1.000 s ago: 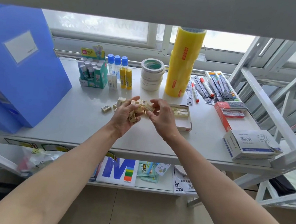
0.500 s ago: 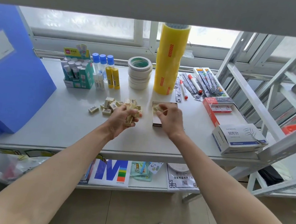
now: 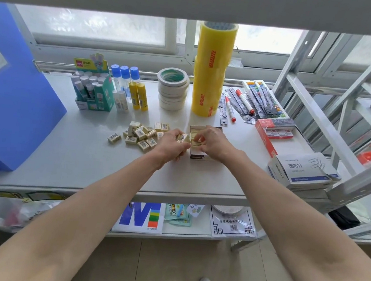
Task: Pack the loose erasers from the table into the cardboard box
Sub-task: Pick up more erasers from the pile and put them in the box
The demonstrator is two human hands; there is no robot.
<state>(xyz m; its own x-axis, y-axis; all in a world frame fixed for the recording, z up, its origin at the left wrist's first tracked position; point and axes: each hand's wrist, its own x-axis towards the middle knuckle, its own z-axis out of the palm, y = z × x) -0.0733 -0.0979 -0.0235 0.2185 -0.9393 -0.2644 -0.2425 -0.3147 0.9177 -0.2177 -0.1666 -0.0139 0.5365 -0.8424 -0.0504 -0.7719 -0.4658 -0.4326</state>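
Left hand (image 3: 172,143) grip clamped on several erasers (image 3: 183,138). Right hand (image 3: 211,140) grip pinches one eraser (image 3: 195,143) over the cardboard box (image 3: 201,157). Loose erasers (image 3: 140,134) lie on the surface (image 3: 88,153).

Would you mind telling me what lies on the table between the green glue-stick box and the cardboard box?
In the head view, the pile of loose erasers lies between the green glue-stick box and the cardboard box.

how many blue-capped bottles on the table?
3: blue-capped bottles in one row at the back, between the green display box and the masking tape stack. None visibly hidden.
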